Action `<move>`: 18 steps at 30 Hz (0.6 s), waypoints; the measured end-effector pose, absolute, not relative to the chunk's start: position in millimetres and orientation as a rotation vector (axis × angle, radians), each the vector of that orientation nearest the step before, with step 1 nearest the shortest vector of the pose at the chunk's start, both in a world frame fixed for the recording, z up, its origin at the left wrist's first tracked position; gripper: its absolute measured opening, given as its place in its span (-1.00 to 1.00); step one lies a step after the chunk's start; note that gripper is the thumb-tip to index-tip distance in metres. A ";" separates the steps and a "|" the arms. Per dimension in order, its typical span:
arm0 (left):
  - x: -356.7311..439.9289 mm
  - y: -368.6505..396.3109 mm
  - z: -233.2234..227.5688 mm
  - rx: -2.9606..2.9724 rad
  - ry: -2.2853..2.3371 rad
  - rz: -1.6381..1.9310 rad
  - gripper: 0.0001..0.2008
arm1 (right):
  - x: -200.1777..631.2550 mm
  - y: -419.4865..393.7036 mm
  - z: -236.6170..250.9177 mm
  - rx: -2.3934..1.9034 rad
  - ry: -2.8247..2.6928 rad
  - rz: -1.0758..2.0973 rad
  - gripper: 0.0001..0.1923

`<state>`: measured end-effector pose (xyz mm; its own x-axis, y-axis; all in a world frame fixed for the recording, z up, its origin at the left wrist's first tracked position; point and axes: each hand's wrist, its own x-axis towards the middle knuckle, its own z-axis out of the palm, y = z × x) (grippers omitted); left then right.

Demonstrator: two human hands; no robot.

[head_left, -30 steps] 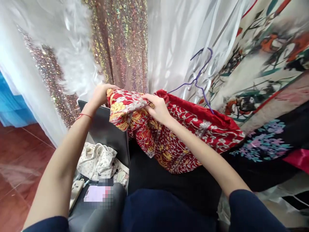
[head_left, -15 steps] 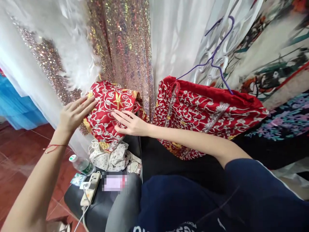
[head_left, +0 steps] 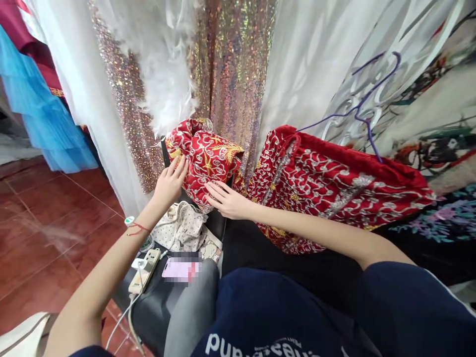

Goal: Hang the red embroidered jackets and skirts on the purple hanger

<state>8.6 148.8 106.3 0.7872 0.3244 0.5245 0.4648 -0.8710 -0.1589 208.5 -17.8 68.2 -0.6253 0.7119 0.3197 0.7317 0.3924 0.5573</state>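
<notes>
A red garment piece (head_left: 208, 153) with silver and gold embroidery lies bunched and folded over on a black padded seat. My left hand (head_left: 170, 179) rests on its left side, fingers stretched out on the fabric. Lower right on the same piece, my right hand (head_left: 231, 201) lies with fingers extended, touching the cloth. A second red embroidered garment (head_left: 327, 183), with a red tie near its top, spreads to the right under a purple hanger (head_left: 357, 106). The two red parts meet behind my right hand; whether they are joined I cannot tell.
Below my left wrist are a spotted white cloth (head_left: 182, 230), a power strip (head_left: 144, 271) with a plugged-in cable, and a blurred pink phone-like thing (head_left: 180, 269). A bottle is mostly behind my wrist. Sequinned fabric (head_left: 238, 64) and white feathers (head_left: 171, 89) hang behind.
The view has swung left. The smaller red piece is more bunched, and its lower edge has drawn up off the spotted cloth. Both hands remain on it, with the left hand closer in.
</notes>
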 end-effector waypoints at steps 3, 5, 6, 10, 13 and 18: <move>17.8 112.6 133.7 -2.579 -0.638 -0.859 -0.57 | 223.6 -41.9 72.7 -1.149 -2.630 -1.152 -0.56; 31.0 86.2 151.6 -2.514 -0.601 -0.983 -0.68 | 243.1 -60.2 73.2 -1.089 -2.615 -1.236 -0.65; 41.2 72.7 159.0 -2.511 -0.548 -1.016 -0.72 | 255.1 -68.8 72.7 -1.090 -2.583 -1.274 -0.69; 113.3 24.3 174.7 -2.650 -0.306 -1.121 -0.79 | 309.8 -90.9 67.9 -1.285 -2.330 -1.334 -0.76; 195.9 6.7 178.7 -2.839 -0.314 -1.195 -0.78 | 347.4 -95.6 63.6 -1.593 -2.068 -1.247 -0.77; 326.3 28.8 181.3 -3.164 -0.500 -1.514 -0.68 | 385.5 -107.4 58.1 -1.942 -1.696 -0.923 -0.75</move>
<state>326.3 28.8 181.3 0.6111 0.4087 0.6779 0.0750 -0.8825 0.4644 385.5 -107.4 58.1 0.0453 0.7111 0.7017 0.9753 -0.1834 0.1228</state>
